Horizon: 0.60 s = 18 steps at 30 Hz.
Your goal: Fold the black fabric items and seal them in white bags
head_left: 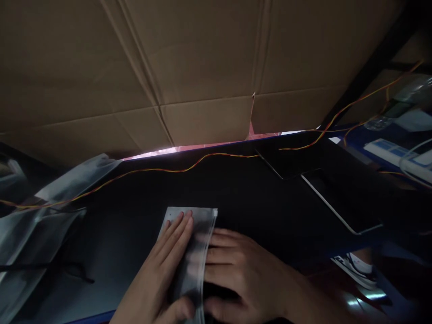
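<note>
A clear, frosted zip bag (199, 216) lies lengthwise on the black table, its zip edge with a small white slider (215, 212) on the right. My left hand (162, 265) rests flat on the bag, fingers stretched toward its far end and thumb apart. From the right, my right hand (243, 270) reaches to the zip edge with its fingers extended. Its fingertips show faintly through the film, so they are inside or under the bag; I cannot tell which. The right thumb sits lower, near the bag's edge.
More clear bags (40, 243) lie at the left, with a black strap or cord (79, 272) over them. A red-yellow twisted wire (162, 170) crosses the table (141, 198). Dark flat phone-like panels (340, 198) lie at right. Cardboard (202, 58) stands behind; a person's shoe (357, 270) shows below.
</note>
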Tool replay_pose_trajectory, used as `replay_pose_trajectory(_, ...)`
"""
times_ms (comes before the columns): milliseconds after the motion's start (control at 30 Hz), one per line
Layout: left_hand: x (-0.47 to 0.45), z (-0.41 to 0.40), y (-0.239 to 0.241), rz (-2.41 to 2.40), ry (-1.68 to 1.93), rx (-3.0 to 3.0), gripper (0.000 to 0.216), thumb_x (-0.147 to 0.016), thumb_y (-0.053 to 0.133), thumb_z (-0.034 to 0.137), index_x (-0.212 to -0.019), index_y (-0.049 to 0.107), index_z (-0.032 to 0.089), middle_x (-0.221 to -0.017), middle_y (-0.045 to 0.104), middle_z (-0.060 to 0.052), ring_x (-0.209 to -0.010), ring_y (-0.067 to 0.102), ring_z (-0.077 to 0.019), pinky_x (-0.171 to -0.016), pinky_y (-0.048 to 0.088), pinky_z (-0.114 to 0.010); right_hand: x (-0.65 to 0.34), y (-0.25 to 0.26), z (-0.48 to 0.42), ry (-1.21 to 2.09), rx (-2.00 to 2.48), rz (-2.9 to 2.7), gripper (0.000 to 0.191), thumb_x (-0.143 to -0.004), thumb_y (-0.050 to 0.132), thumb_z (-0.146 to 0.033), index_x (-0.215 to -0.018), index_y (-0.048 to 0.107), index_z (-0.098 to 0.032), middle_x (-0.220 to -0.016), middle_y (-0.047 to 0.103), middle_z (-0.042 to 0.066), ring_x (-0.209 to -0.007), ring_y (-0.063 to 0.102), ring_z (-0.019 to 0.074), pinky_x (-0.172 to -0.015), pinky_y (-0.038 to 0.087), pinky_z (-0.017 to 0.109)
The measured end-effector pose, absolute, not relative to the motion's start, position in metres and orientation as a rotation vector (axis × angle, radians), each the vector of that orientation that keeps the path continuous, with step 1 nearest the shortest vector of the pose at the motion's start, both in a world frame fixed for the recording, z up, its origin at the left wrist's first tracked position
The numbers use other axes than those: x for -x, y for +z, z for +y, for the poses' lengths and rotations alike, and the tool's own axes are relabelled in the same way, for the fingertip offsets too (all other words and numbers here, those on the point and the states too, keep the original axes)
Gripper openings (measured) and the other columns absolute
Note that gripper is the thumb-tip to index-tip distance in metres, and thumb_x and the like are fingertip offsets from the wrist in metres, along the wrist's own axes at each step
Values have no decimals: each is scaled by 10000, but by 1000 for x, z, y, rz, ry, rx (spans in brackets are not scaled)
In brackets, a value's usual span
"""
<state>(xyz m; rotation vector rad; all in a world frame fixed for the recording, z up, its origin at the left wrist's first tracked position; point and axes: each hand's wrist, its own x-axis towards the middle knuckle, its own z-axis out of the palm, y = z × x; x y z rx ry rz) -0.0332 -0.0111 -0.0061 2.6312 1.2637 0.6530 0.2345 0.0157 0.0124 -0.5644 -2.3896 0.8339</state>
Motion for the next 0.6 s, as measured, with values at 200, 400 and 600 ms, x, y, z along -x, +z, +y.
replay_pose_trajectory(200,19,-8,5,1215,562,-2679,996,-1024,290,854,-1783,135,228,-1806,319,-126,-1646,356,-373,-1349,251,-619,-212,2,1,738,720,-2400,448,-1075,630,-252,-1519,605,-199,-1615,637,75,-1591,469,183,-1388,227,387)
replay_pose_trajectory(400,13,-9,12,1213,510,-2755,1013,-1027,297,853,-1778,161,187,-1795,343,-135,-1655,338,-377,-1368,173,-630,-166,8,-3,777,955,-2064,589,-1046,671,-276,-1600,506,-164,-1568,674,113,-1495,591,216,-1311,391,339)
replay_pose_trajectory(600,31,-9,10,1284,427,-2807,986,-1036,340,831,-1769,205,186,-1781,370,-155,-1648,339,-411,-1322,221,-709,-200,29,-1,916,814,-2199,481,-1039,706,-209,-1513,626,-191,-1547,695,70,-1509,569,156,-1288,387,240)
